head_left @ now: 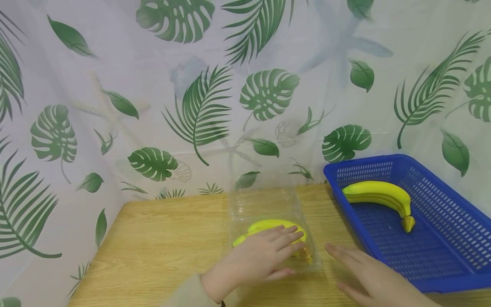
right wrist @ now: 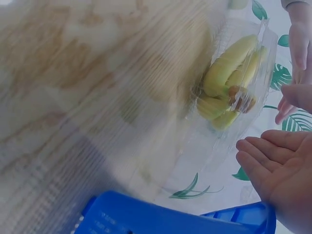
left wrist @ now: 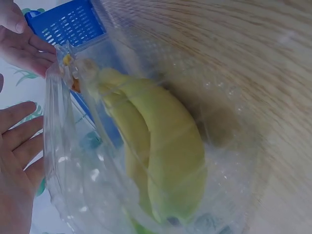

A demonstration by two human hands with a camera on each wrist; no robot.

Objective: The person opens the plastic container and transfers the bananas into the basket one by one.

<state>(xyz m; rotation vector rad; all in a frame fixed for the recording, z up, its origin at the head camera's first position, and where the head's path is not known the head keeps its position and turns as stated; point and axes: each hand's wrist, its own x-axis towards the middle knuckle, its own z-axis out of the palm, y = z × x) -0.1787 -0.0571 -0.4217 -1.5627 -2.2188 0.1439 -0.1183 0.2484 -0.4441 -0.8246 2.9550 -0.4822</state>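
Left grip, outstretched and apart, hovers above yellow bananas inside a clear plastic box on the counter; right grip, likewise apart, extends beside a blue basket.

The container at lower centre is glossy clear plastic; the basket at right, perforated plastic; the tabletop at lower left, smooth-looking grained wood.
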